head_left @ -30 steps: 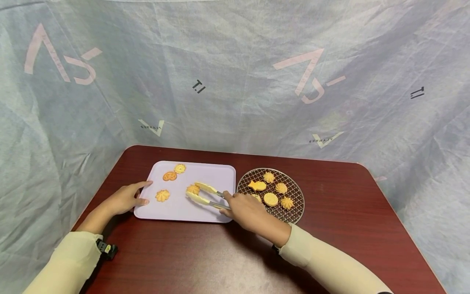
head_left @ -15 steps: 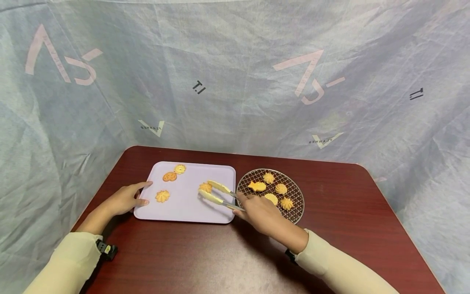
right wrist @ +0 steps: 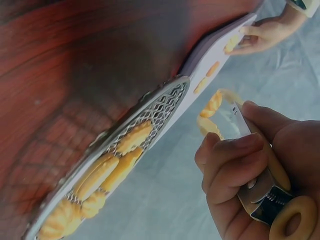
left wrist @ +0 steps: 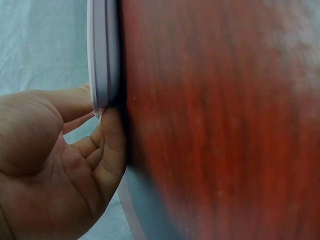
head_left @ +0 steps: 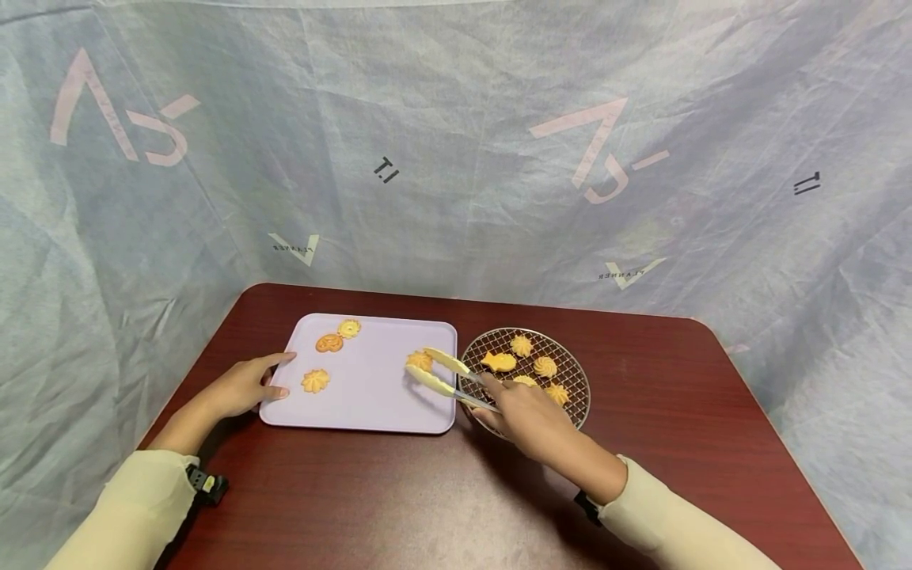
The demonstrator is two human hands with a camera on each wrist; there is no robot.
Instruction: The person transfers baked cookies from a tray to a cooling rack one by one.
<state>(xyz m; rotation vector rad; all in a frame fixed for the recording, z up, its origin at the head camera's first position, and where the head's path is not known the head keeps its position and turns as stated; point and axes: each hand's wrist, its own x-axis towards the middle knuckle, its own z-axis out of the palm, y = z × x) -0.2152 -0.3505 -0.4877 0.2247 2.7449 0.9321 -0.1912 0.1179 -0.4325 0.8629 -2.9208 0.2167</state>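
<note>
My right hand grips a pair of tongs with pale yellow tips and metal arms. Between the tips they hold a ridged, flower-shaped cookie, raised over the right part of a lilac tray. At the tray's left edge my left hand pinches the rim, thumb on one face and fingers on the other. On the tray lie a flower cookie, a pretzel-shaped cookie and a ring-shaped cookie.
Right of the tray stands a round wire rack, partly behind my right hand. It bears several cookies, among them a fish-shaped one and a swirled one. The dark red table ends at a printed grey cloth.
My right hand has moved rightward with the tongs, carrying the held cookie from mid-tray toward the rack side. My left hand and the tray have stayed put.
</note>
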